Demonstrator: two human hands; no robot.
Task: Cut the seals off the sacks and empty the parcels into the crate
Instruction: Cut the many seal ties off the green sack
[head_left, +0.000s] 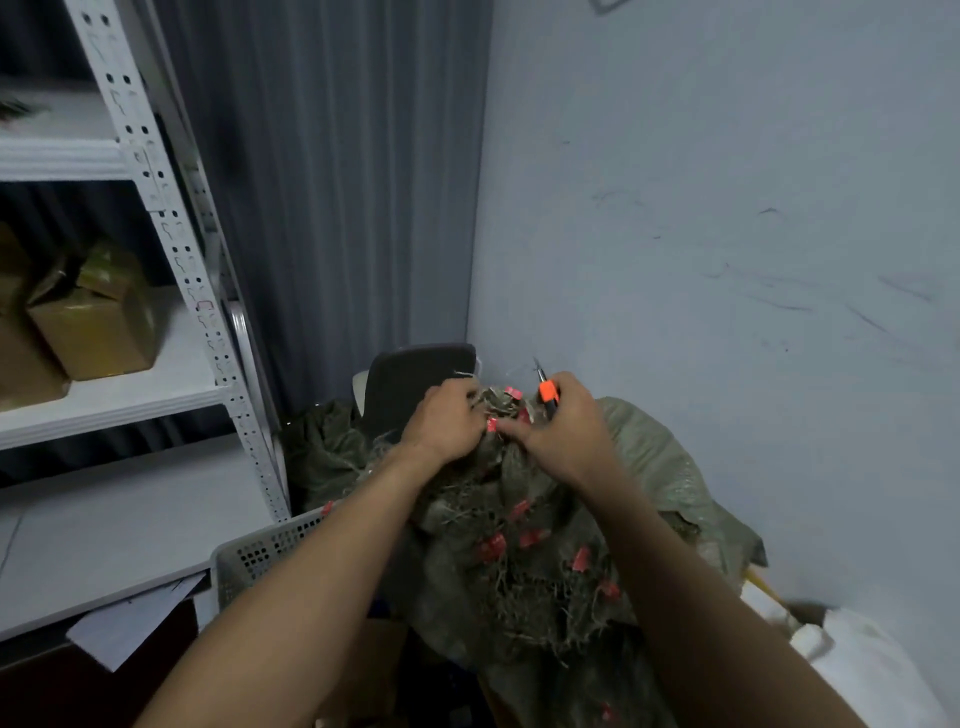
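Observation:
A green woven sack (524, 525) with a frayed edge stands in front of me, with several red seals (492, 546) dotted over its gathered cloth. My left hand (441, 422) grips the bunched neck of the sack at its top. My right hand (566, 427) holds an orange-handled cutter (546, 391), its blade pointing up and away, while its fingers pinch a red seal at the neck. A grey perforated crate (260, 552) sits low on the left of the sack, partly hidden by my left forearm.
A white metal shelf rack (171, 218) with cardboard boxes (93, 322) fills the left. A dark chair back (415, 379) and another green sack (660, 457) stand behind, against the pale wall. White packages (852, 660) lie at the lower right.

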